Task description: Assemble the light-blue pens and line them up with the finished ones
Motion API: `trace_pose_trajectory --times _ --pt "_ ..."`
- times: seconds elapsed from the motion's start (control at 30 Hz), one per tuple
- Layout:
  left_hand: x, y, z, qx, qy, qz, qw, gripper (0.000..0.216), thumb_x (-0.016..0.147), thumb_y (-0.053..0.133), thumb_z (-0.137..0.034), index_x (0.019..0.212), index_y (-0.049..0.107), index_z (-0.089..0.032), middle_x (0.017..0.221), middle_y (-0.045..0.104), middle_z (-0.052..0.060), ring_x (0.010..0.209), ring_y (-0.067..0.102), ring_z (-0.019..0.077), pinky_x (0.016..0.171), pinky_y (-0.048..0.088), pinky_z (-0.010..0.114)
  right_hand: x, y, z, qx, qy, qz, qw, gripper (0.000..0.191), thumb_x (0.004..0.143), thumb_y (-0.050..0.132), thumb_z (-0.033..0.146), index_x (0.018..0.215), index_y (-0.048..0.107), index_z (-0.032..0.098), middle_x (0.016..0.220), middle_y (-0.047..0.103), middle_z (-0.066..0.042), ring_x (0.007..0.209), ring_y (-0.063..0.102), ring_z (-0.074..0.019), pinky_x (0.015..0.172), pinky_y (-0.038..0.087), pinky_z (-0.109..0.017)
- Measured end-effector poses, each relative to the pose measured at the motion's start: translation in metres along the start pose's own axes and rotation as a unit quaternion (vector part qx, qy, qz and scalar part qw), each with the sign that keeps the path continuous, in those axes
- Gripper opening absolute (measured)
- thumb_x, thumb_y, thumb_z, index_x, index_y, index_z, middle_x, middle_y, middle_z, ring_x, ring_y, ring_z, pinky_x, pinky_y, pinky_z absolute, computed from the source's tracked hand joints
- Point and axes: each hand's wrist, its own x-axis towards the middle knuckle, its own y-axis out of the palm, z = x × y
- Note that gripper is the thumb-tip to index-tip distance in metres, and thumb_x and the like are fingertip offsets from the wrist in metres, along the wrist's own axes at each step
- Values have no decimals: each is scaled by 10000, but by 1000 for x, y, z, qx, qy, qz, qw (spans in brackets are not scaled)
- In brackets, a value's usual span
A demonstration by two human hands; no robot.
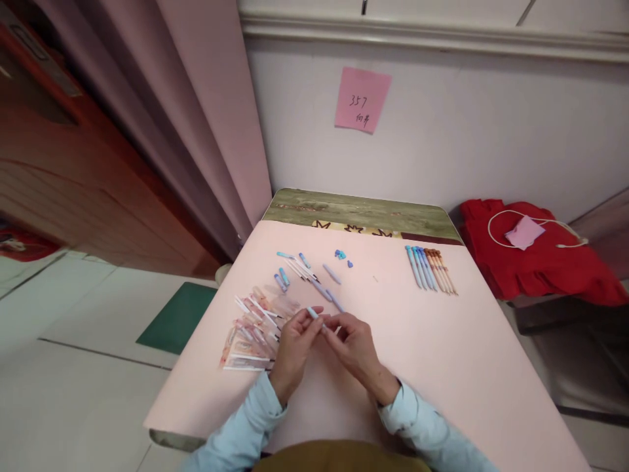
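Observation:
My left hand (pixel 295 347) and my right hand (pixel 354 345) meet over the middle of the pink table (pixel 442 367). Together they pinch a small light-blue pen part (pixel 314 314) between their fingertips. Just beyond them lie loose blue pen barrels and caps (pixel 307 270) and a few tiny blue pieces (pixel 341 255). To the left of my left hand sits a pile of clear refill wrappers with white refills (pixel 251 328). A tidy row of assembled blue and orange pens (pixel 431 269) lies at the far right of the table.
A pink note (pixel 362 99) hangs on the wall behind the table. A red cloth with a white cable and pink paper (pixel 535 252) lies on a seat to the right. Pink curtain and a green floor mat (pixel 177 316) are at left.

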Motion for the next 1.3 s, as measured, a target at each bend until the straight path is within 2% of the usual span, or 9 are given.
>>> trace_pose_trajectory --times 0.17,0.3,0.43,0.77,0.97,1.13,1.2,1.27,1.3 --pt "-7 -17 -14 -37 -35 -83 995 405 688 775 -361 1011 660 -145 840 721 72 720 667 169 689 532 292 38 -1 6 -115 -33 50 992 290 886 553 385 733 719 204 624 655 -7 559 566 -124 550 388 -225" --pt "-11 -25 -23 -38 -29 -96 994 410 702 760 -379 1028 655 -153 785 686 32 606 619 122 584 500 251 97 5 8 -367 16 21 930 247 913 501 298 904 735 220 892 719 -51 781 645 -166 681 419 -241" --pt "-15 -26 -25 -52 -3 -94 994 411 727 735 -418 1056 648 -187 750 630 -14 569 593 105 564 507 259 130 27 8 -409 36 30 912 290 930 463 304 949 732 196 986 702 -104 852 658 -205 699 438 -275" --pt "-11 -31 -20 -30 -5 -93 995 490 713 724 -484 1094 640 -186 790 631 10 529 553 92 477 460 227 138 47 2 -432 75 49 898 268 907 473 220 979 715 131 986 702 -158 922 665 -246 763 462 -315" --pt "-8 -25 -20 2 1 -106 994 472 708 720 -480 1076 659 -191 794 649 19 530 561 91 485 453 223 149 44 9 -396 99 38 912 190 784 586 193 890 720 108 904 720 -167 881 672 -247 732 466 -297" --pt "-11 -26 -24 12 -1 -104 994 461 712 716 -468 1074 670 -185 810 667 42 596 599 121 548 469 241 130 26 17 -334 68 20 940 162 798 553 206 821 704 153 846 726 -106 830 659 -201 722 450 -271" --pt "-12 -25 -24 27 2 -94 995 443 706 723 -452 1053 684 -180 805 671 46 600 593 125 557 466 244 113 14 18 -238 57 19 969 161 816 555 263 841 685 171 775 710 -55 731 641 -162 669 444 -249" --pt "-11 -23 -22 39 10 -78 996 412 706 727 -428 1030 698 -175 792 671 45 596 577 122 573 467 249 94 3 20 0 76 36 996 239 795 610 347 937 667 164 692 673 -16 569 568 -123 546 403 -226" --pt "-10 -20 -22 42 17 -69 997 394 711 725 -419 1019 703 -173 786 671 43 597 570 121 588 472 253 85 -3 21 122 94 47 987 322 775 643 387 1004 654 160 678 659 -3 500 502 -98 486 355 -212"
